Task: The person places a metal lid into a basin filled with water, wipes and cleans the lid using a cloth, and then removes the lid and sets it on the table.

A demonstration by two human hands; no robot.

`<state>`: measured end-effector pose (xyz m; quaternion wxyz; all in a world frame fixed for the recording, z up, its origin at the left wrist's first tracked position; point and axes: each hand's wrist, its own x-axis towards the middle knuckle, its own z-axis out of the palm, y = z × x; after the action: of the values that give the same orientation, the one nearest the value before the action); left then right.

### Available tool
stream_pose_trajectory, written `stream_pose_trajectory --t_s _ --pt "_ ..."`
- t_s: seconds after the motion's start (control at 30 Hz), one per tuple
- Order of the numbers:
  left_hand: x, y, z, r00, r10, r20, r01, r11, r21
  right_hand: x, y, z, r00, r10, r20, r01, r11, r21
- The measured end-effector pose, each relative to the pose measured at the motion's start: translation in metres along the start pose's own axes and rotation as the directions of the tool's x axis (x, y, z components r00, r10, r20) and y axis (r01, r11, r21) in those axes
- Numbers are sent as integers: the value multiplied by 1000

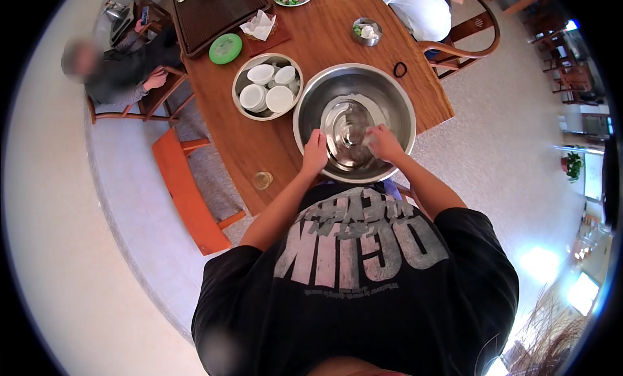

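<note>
At the center of the frame, a large steel basin [405, 97] sits on the wooden tabletop [224, 126], with a clear round dish [337, 116] inside it. The left hand [315, 151] is closed on the dish's left edge. The right hand [384, 143] is curled shut over its right side; I cannot tell what, if anything, it grips. Just left of the basin, a smaller steel bowl [266, 116] holds white cups [261, 74], and a green lid [225, 49] lies to its upper left.
</note>
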<state>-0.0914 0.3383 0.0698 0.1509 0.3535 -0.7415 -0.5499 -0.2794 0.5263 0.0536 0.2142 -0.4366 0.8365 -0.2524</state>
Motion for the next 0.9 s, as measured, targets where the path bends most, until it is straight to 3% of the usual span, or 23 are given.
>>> stream_pose_trajectory --t_s 0.13,0.23,0.37,0.57,0.7,0.83,0.9 --pt "-8 2 -8 999 53 10 -54 998 24 28 6 8 959 200 -200 -174 974 143" --pt "-14 8 -10 998 70 -6 -70 997 17 54 18 16 937 263 -232 -198 943 269" --pt "-14 18 -11 993 110 -39 -108 993 37 81 5 8 934 267 -238 -190 934 302" --pt "-12 25 -15 999 45 -4 -45 998 49 114 -39 -1 965 117 -233 -45 955 293" --pt "-13 26 -15 998 59 -32 -56 993 100 105 -90 -10 964 -138 -229 204 933 297" --pt "-9 16 -18 997 57 -43 -51 989 136 88 -118 -2 866 -441 -235 492 836 245" --pt "-9 4 -20 999 37 -36 -35 998 56 73 -128 6 880 -435 -189 473 832 288"
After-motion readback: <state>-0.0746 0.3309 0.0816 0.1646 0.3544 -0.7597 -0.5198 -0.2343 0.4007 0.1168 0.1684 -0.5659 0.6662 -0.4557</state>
